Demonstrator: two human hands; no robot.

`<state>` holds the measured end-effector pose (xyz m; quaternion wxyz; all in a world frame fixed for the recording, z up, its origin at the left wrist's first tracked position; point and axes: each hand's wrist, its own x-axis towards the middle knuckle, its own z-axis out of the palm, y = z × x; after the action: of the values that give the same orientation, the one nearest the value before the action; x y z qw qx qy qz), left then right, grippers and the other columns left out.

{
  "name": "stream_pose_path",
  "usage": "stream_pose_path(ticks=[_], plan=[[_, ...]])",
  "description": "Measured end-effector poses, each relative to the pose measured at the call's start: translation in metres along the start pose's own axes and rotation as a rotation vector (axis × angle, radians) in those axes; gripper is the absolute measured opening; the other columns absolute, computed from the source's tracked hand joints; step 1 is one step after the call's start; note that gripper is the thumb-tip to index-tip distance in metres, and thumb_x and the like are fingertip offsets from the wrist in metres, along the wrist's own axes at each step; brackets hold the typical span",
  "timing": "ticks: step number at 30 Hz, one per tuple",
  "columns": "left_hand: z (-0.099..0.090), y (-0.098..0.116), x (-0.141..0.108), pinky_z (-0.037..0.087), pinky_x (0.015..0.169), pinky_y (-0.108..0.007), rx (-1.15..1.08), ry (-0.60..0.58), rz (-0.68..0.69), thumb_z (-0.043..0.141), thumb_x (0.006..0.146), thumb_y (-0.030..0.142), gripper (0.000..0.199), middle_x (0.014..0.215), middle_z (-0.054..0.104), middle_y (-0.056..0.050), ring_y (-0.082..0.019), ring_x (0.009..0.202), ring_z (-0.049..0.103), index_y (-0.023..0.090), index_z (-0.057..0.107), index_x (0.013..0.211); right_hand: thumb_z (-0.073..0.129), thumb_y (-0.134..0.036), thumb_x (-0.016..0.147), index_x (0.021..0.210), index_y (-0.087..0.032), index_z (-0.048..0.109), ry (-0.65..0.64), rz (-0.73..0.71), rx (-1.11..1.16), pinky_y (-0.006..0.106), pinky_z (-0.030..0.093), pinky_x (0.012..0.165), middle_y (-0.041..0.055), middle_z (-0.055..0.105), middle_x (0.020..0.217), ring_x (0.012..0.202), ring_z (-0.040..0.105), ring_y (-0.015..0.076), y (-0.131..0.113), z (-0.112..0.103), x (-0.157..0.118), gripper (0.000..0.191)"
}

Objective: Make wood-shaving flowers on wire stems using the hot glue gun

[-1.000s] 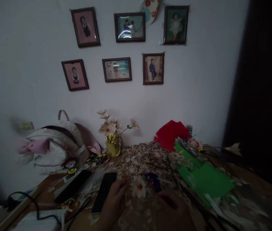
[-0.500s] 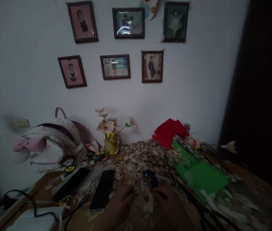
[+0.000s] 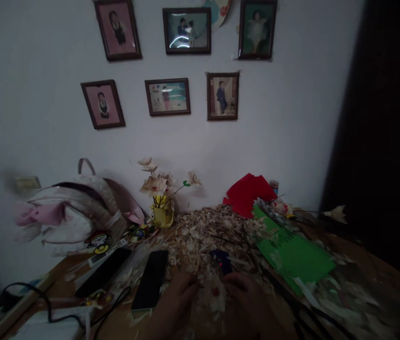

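In the dim head view, a pale handmade flower [image 3: 217, 298] with a red centre is between my two hands. My left hand [image 3: 177, 297] is at its left, fingers curled and pressed together; whatever they pinch is too dark to make out. On the other side, the bent fingers of my right hand [image 3: 242, 289] close at the flower's edge. Just beyond lies a dark blue tool [image 3: 222, 260] with a small red light, looking like a glue gun. Loose pale petal-like scraps [image 3: 196, 231] are heaped behind it.
Left of my hands lie a black phone [image 3: 151, 278], a second dark device [image 3: 104, 272] and a cable [image 3: 113, 302]. A yellow vase [image 3: 163, 216] of similar flowers and a white-pink backpack [image 3: 75, 212] stand by the wall. Green sheets [image 3: 295, 257] and red material [image 3: 249, 194] lie right.
The view has shifted very slightly, so the wall pictures sit a bit higher and further left. Both hands and the flower keep nearly the same place.
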<state>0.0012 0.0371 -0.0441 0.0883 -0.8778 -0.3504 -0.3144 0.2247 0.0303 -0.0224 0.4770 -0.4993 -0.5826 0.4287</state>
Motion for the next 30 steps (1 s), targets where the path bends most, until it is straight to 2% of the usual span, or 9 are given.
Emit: stream_pose_path(ticks=[4,8,13,18,23,30], plan=[[0.0035,-0.0028,-0.0016,0.047,0.076,-0.031,-0.021,0.026,-0.004,0.033,0.078,0.004,0.038,0.097,0.061,-0.009,-0.019,0.089,0.057,0.022,0.054,0.104,0.058,-0.036,0.065,0.073,-0.020,0.069,0.021,0.000,-0.012,0.032,0.047,0.077,0.0035,0.071,0.078,0.082,0.062,0.0224,0.0004,-0.0016,0.0013,0.021],[0.0015,-0.0024,-0.0012,0.047,0.078,-0.031,-0.026,-0.015,-0.018,0.035,0.078,0.004,0.037,0.098,0.061,-0.009,-0.019,0.092,0.056,0.022,0.054,0.104,0.058,-0.039,0.065,0.073,-0.019,0.069,0.046,0.003,-0.035,0.032,0.047,0.076,0.0044,0.070,0.077,0.082,0.063,0.0228,0.0018,-0.0010,0.0019,0.024],[-0.0032,0.0002,0.0008,0.046,0.081,-0.032,-0.026,-0.023,-0.007,0.037,0.077,0.003,0.036,0.100,0.061,-0.009,-0.019,0.094,0.055,0.021,0.053,0.103,0.053,-0.033,0.068,0.074,-0.020,0.068,0.078,-0.026,-0.085,0.031,0.046,0.078,0.0050,0.070,0.081,0.084,0.062,0.0226,0.0045,-0.0018,0.0036,0.022],[-0.0030,0.0022,0.0010,0.048,0.074,-0.028,0.001,-0.011,0.001,0.037,0.078,0.005,0.035,0.096,0.062,-0.008,-0.018,0.088,0.057,0.022,0.053,0.104,0.050,-0.031,0.070,0.076,-0.020,0.068,0.060,-0.068,-0.203,0.031,0.046,0.078,0.0058,0.069,0.085,0.086,0.061,0.0231,0.0035,-0.0007,0.0014,0.021],[-0.0039,0.0046,0.0018,0.048,0.074,-0.028,0.012,-0.020,-0.008,0.037,0.078,0.004,0.034,0.097,0.062,-0.009,-0.018,0.088,0.057,0.021,0.054,0.103,0.053,-0.028,0.069,0.074,-0.021,0.068,0.010,-0.067,-0.120,0.029,0.046,0.078,0.0034,0.070,0.080,0.083,0.062,0.0213,-0.0002,0.0004,-0.0008,0.017],[-0.0029,0.0001,0.0018,0.048,0.074,-0.029,-0.028,0.042,0.040,0.039,0.079,0.007,0.031,0.095,0.061,-0.009,-0.018,0.087,0.057,0.020,0.054,0.103,0.060,-0.041,0.063,0.071,-0.020,0.068,-0.015,0.009,-0.006,0.032,0.045,0.078,0.0035,0.069,0.076,0.082,0.061,0.0229,-0.0032,-0.0031,0.0013,0.024]])
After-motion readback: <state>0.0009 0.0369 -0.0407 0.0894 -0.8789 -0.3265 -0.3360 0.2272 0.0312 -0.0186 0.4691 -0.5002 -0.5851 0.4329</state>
